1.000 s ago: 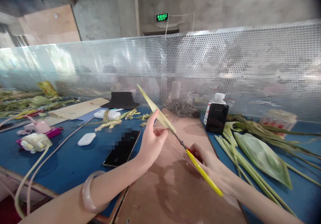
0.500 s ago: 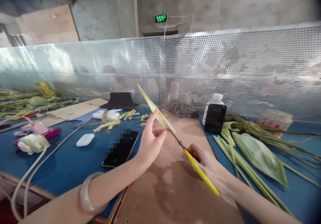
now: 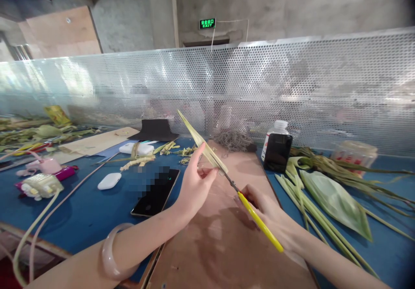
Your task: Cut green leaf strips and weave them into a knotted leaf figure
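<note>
Well, capped bottle (image 3: 278,130) stands beyond the scissors (image 3: 251,211)

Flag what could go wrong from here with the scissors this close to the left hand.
A slip of the scissors in the right hand could nick the left hand, since the blades sit near its fingers. The pale leaf looks thin, so it might tear or bend under them. The left forearm passes near the phone and might bump it.

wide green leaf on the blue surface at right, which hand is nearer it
Right: the right hand, holding yellow-handled scissors, is left of the wide leaf; the left hand, holding a pale strip, is farther left.
</note>
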The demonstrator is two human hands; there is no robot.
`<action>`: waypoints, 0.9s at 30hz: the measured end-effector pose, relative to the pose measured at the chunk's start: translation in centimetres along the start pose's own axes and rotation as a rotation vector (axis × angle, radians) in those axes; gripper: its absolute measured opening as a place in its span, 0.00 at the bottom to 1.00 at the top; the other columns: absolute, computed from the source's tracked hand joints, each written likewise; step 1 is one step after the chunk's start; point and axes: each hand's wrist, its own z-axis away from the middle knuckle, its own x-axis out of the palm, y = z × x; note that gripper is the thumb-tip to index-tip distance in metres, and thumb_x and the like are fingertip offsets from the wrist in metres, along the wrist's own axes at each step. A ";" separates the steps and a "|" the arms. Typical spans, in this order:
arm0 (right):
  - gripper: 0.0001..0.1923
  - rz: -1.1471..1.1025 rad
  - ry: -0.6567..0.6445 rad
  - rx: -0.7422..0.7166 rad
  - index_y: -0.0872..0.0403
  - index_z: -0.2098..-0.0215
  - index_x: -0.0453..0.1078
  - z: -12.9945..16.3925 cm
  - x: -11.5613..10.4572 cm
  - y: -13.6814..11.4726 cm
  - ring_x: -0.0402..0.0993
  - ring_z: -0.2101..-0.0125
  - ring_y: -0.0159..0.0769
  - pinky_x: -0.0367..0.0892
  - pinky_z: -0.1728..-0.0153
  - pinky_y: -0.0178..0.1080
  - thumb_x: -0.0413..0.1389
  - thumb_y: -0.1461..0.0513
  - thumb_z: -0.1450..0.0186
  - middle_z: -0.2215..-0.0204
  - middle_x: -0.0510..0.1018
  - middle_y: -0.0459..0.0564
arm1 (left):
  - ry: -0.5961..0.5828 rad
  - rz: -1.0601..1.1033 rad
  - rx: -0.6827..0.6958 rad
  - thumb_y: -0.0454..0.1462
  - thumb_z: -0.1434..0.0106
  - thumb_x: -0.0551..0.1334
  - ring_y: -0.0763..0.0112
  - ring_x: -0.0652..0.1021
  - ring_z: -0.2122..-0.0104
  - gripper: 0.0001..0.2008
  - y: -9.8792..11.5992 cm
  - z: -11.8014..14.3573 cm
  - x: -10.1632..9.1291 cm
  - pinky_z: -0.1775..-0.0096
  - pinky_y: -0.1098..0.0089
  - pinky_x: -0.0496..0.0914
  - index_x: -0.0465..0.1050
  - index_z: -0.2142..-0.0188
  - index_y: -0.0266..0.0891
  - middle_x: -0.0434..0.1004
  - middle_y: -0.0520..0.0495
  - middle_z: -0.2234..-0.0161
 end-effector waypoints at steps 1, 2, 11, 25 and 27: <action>0.21 -0.009 0.003 0.002 0.52 0.72 0.57 0.0 0.0 0.0 0.56 0.80 0.28 0.50 0.80 0.33 0.46 0.44 0.36 0.80 0.61 0.41 | -0.009 -0.004 0.003 0.33 0.42 0.61 0.74 0.74 0.67 0.33 0.1 0.0 0.0 0.60 0.68 0.73 0.54 0.38 0.51 0.66 0.49 0.44; 0.21 -0.018 0.008 0.003 0.52 0.72 0.57 0.0 0.0 -0.1 0.56 0.80 0.28 0.50 0.80 0.33 0.47 0.44 0.36 0.80 0.62 0.41 | -0.018 -0.008 0.005 0.33 0.42 0.61 0.75 0.73 0.68 0.33 0.2 0.1 0.0 0.61 0.68 0.72 0.53 0.38 0.51 0.66 0.49 0.44; 0.22 -0.046 0.001 0.027 0.52 0.73 0.57 0.1 -0.1 -0.2 0.55 0.81 0.28 0.51 0.81 0.32 0.48 0.43 0.38 0.81 0.61 0.40 | -0.032 -0.014 -0.022 0.34 0.41 0.61 0.71 0.74 0.65 0.33 0.5 0.3 0.1 0.60 0.68 0.72 0.52 0.38 0.49 0.73 0.48 0.54; 0.21 -0.092 -0.045 0.026 0.52 0.72 0.55 -0.1 0.0 -0.2 0.54 0.82 0.26 0.48 0.82 0.31 0.47 0.45 0.35 0.82 0.58 0.38 | -0.061 -0.026 -0.008 0.33 0.42 0.61 0.74 0.74 0.66 0.33 0.8 0.3 0.3 0.59 0.68 0.73 0.53 0.38 0.49 0.65 0.48 0.43; 0.21 -0.103 -0.054 0.035 0.52 0.72 0.55 -0.1 0.0 -0.3 0.54 0.82 0.26 0.47 0.82 0.31 0.47 0.44 0.35 0.82 0.58 0.38 | -0.057 -0.025 0.006 0.33 0.42 0.61 0.75 0.74 0.66 0.33 0.7 0.4 0.3 0.59 0.68 0.73 0.54 0.39 0.50 0.60 0.48 0.40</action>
